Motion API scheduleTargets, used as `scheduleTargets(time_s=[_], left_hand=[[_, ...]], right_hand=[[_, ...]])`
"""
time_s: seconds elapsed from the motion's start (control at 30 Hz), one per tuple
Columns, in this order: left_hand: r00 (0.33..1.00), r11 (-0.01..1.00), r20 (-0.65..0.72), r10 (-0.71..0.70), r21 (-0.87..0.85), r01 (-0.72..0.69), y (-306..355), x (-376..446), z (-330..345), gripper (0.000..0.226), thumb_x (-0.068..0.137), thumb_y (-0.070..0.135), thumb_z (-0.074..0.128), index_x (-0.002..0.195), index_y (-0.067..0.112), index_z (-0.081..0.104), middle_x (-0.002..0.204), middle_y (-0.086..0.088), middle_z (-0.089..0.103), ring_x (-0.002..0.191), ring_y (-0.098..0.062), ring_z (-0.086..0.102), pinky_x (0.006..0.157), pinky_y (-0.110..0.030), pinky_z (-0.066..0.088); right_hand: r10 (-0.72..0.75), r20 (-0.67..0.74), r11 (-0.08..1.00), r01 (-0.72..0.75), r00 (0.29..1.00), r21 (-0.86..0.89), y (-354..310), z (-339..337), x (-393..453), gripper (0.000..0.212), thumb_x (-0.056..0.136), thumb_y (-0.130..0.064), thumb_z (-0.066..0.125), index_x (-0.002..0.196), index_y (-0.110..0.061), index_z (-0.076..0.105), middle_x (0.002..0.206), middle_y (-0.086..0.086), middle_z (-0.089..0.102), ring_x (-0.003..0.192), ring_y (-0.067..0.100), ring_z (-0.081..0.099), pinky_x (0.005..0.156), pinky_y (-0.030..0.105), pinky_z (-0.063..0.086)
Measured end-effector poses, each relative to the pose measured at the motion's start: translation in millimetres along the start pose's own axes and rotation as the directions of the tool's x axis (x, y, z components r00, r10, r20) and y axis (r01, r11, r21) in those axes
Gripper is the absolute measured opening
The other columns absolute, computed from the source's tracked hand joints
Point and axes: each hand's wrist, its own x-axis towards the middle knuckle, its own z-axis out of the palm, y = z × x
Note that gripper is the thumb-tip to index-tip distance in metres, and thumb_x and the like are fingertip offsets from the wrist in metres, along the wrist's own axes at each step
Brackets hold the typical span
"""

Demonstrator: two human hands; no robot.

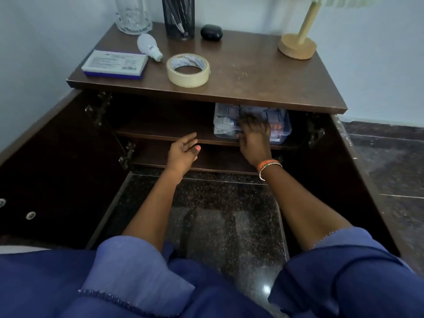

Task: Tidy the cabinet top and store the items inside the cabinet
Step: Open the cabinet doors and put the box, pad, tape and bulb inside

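A clear plastic box (281, 131) of small parts sits on the upper shelf (160, 134) inside the open brown cabinet. My right hand (253, 138) lies on the box's front with fingers spread over it. At the shelf's front edge my left hand (182, 152) hovers with relaxed fingers, holding nothing. On the cabinet top (252, 72) lie a roll of tape (188, 70), a white bulb (149, 47), a flat white and blue box (114, 64) and a black earbud case (211, 32).
A glass jug (132, 16) and a black mesh pen holder (179, 18) stand at the back of the top, a wooden lamp (298, 45) at the back right. Both cabinet doors (57, 161) hang open. Dark speckled floor lies below.
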Motion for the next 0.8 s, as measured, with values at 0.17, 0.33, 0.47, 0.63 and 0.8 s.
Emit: scheduleTargets(time_s=[0.17,0.33,0.47,0.63,0.8], left_hand=[[0.995,0.986,-0.099,-0.031,-0.164,0.015,29.0,-6.3,-4.2,0.019,0.094,0.013,0.051,0.109,0.014,0.063,0.098,-0.002,0.069,0.086,-0.014,0.066,0.076,-0.032,0.055],[0.876,0.922,-0.293,0.384,0.07,-0.381,65.4,-15.7,-25.6,0.021,0.087,0.013,0.05,0.075,0.023,0.065,0.068,0.0,0.068,0.068,-0.014,0.068,0.068,-0.036,0.057],[0.721,0.868,-0.539,0.435,0.038,-0.495,95.4,-19.3,-68.9,0.022,0.083,0.014,0.046,0.072,0.024,0.063,0.069,0.0,0.068,0.068,-0.015,0.068,0.064,-0.033,0.056],[0.746,0.845,-0.619,0.247,-0.239,-0.478,111.1,-15.4,-127.9,0.017,0.083,0.026,0.047,0.088,0.023,0.063,0.092,0.001,0.069,0.09,-0.015,0.063,0.069,-0.031,0.051],[0.813,0.797,-0.578,0.076,-0.454,-0.398,98.8,-17.9,-154.0,0.029,0.094,0.028,0.04,0.11,0.017,0.061,0.109,-0.002,0.068,0.101,-0.015,0.063,0.082,-0.037,0.051]], right_hand=[[0.012,-0.137,0.985,0.012,0.991,0.173,-64.1,-30.9,-14.2,0.049,0.082,-0.013,0.054,0.13,-0.009,0.048,0.122,0.01,0.056,0.117,0.026,0.052,0.107,0.052,0.024],[-0.127,-0.341,0.903,0.251,0.931,0.349,-141.3,-66.9,-9.4,0.042,0.074,-0.007,0.057,0.116,-0.011,0.056,0.112,0.007,0.061,0.113,0.016,0.049,0.104,0.045,0.028],[-0.142,-0.363,0.857,0.298,0.921,0.421,-200.4,-92.1,27.2,0.049,0.074,-0.009,0.057,0.123,-0.009,0.054,0.124,0.01,0.054,0.12,0.021,0.045,0.105,0.04,0.03],[-0.326,-0.064,0.89,0.329,0.943,0.315,-259.8,-90.0,102.7,0.096,0.082,-0.039,0.059,0.151,-0.004,0.003,0.158,0.02,0.007,0.146,0.033,0.005,0.118,0.044,0.002],[-0.327,0.431,0.945,0.298,0.841,0.135,-287.6,-79.4,176.0,0.104,0.085,-0.061,0.052,0.15,-0.001,-0.003,0.158,0.022,-0.001,0.147,0.035,-0.001,0.118,0.044,0.002]])
